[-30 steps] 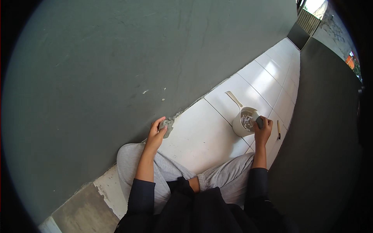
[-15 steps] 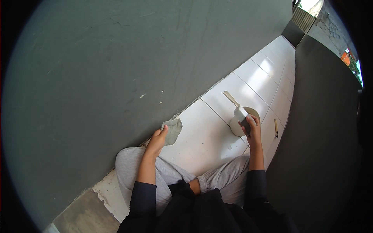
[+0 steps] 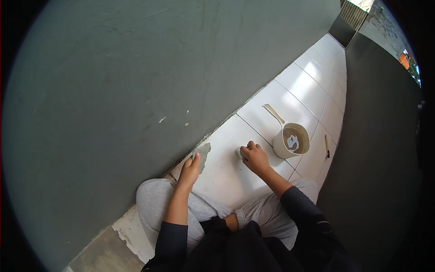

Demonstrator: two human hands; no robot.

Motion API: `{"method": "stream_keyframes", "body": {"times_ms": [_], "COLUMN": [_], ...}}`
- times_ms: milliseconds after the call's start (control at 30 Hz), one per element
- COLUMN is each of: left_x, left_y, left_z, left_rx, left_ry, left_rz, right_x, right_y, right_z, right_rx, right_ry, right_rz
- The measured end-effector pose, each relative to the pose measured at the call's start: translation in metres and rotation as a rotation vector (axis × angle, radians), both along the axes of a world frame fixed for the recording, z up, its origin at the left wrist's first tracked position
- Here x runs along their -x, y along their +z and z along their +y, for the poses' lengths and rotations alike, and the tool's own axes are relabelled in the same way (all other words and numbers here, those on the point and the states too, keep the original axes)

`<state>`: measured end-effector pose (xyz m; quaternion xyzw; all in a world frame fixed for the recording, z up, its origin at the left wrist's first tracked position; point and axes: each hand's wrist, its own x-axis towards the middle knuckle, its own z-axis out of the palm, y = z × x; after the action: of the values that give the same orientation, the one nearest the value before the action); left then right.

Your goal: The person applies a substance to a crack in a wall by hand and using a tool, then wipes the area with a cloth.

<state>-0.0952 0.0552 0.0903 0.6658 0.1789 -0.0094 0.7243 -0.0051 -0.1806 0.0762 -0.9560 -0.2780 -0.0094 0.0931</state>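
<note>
Holding the pale block flat under the right hand would likely give the most even rub, with short, overlapping strokes and only modest dampness, so nothing pools. That hand is curled closely over the block, though whether its underside meets the tile is hidden. At the block's nine o'clock, the left hand pinches a ragged grey cloth-like piece between thumb and fingers, probably best used to follow along the wall edge. Between the block's two and three o'clock stands a cream dipper with a bright reflection in what looks like water; a wide sweep could knock it, so care there makes sense. The white tiled floor is glossy, glaring toward the person's one o'clock, with a rough, crumbly edge along the grey wall at ten o'clock. A slim yellow-handled tool lies at the dipper's three o'clock, near a dark panel. The passage runs toward one o'clock, where a corrugated sheet stands beside a bright opening.
</note>
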Motion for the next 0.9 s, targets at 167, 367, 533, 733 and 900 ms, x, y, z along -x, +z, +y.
{"method": "stream_keyframes", "body": {"times_ms": [167,367,533,733,900], "left_x": [-0.002,-0.009,-0.006,0.000,-0.003], "left_y": [-0.007,-0.008,-0.029,0.010,0.001], "left_z": [-0.008,-0.016,0.005,-0.008,-0.011], "left_rx": [0.024,0.057,0.171,0.281,0.174], "left_ry": [-0.052,0.170,0.305,0.373,0.262], "left_rz": [0.124,0.007,0.170,0.117,0.148], "right_x": [-0.057,-0.107,-0.054,0.032,-0.043], "right_y": [-0.002,-0.002,0.005,0.006,-0.002], "right_z": [0.027,0.032,0.033,0.029,0.051], "right_rx": [0.022,0.086,0.123,0.099,0.036], "right_ry": [-0.141,-0.194,-0.002,0.021,-0.139], "right_rz": [-0.046,-0.027,0.138,0.173,0.045]}}
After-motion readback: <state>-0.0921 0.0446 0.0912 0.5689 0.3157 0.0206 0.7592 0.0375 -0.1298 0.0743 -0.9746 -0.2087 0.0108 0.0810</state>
